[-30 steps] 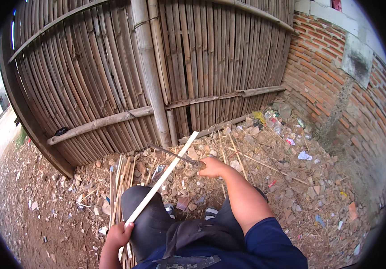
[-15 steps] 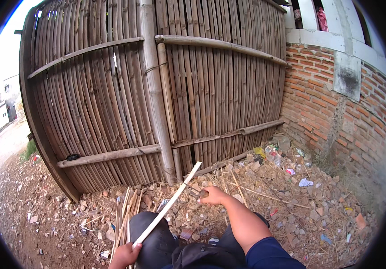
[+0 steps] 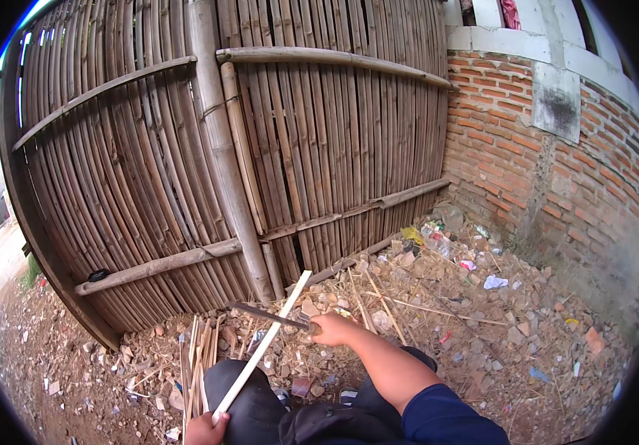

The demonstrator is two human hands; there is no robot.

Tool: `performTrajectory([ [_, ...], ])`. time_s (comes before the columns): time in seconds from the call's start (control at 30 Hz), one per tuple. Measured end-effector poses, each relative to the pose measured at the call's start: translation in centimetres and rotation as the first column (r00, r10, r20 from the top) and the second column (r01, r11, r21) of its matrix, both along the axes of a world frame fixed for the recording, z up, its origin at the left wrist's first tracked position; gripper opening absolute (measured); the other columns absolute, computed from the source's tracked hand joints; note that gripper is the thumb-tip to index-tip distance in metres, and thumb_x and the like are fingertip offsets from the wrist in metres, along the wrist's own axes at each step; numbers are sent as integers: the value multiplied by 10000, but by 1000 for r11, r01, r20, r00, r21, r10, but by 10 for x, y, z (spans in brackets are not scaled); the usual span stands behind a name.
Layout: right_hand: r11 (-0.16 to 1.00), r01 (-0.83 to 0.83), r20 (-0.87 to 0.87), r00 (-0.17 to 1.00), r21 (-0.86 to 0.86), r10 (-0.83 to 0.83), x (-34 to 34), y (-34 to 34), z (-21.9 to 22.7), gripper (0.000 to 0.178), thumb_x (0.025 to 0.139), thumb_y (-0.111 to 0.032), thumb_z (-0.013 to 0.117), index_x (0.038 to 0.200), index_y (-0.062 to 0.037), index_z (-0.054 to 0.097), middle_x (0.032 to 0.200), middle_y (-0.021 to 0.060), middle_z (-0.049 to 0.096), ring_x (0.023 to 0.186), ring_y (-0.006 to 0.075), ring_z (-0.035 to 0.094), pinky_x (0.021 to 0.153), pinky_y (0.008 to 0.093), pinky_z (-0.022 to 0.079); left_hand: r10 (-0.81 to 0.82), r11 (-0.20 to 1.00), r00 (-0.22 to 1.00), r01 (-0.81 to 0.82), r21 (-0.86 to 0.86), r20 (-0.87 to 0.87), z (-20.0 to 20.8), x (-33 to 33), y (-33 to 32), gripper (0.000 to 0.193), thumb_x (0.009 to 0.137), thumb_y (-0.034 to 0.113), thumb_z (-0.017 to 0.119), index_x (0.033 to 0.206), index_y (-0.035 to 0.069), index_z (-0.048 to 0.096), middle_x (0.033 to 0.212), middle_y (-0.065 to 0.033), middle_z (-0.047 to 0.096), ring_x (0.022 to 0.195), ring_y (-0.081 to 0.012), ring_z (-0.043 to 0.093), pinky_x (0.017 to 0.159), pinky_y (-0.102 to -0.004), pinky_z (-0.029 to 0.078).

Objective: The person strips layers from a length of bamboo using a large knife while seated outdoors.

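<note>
My left hand (image 3: 202, 429) grips the lower end of a long pale bamboo strip (image 3: 264, 346) that slants up to the right over my knees. My right hand (image 3: 331, 328) is closed on the handle of a dark blade (image 3: 264, 314), which lies across the strip near its upper part. I am squatting, dark trousers (image 3: 249, 397) and a blue sleeve (image 3: 445, 419) at the bottom of the view.
A tall bamboo fence (image 3: 186, 148) stands straight ahead, with a red brick wall (image 3: 542, 170) on the right. A bundle of split bamboo strips (image 3: 197, 356) lies on the ground at my left knee. Rubble, stones and litter (image 3: 482, 297) cover the dirt.
My view has tilted upward, so the fence fills more of the picture and my hands sit lower. The blade stays across the strip, now a little nearer its upper end.
</note>
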State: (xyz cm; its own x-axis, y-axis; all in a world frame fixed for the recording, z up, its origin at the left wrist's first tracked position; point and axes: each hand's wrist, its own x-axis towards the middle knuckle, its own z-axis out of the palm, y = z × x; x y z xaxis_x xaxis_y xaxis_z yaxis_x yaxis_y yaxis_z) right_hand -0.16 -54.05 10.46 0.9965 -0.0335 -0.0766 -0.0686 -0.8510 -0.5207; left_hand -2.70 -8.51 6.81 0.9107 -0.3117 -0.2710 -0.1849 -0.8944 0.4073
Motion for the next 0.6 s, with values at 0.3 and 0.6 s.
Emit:
performTrajectory([
  [0.3,990,-135,-77,988,-43,131,21,-10,-7,482,841,-404,750,1163,-57,660,1019,192,700,978,357,682,836,463,532,-22,999,982,28,-27,190,-13,6,-3,658,961,599,532,845,-29,688,772,-301,673,805,-504,676,742,-556,530],
  [0.6,985,-167,-89,983,-51,162,24,9,-3,327,810,-301,751,1068,-105,703,948,168,720,899,356,695,816,477,556,-5,999,984,-3,46,176,-9,8,-12,620,980,560,527,867,-34,669,768,-311,668,802,-506,673,737,-571,527],
])
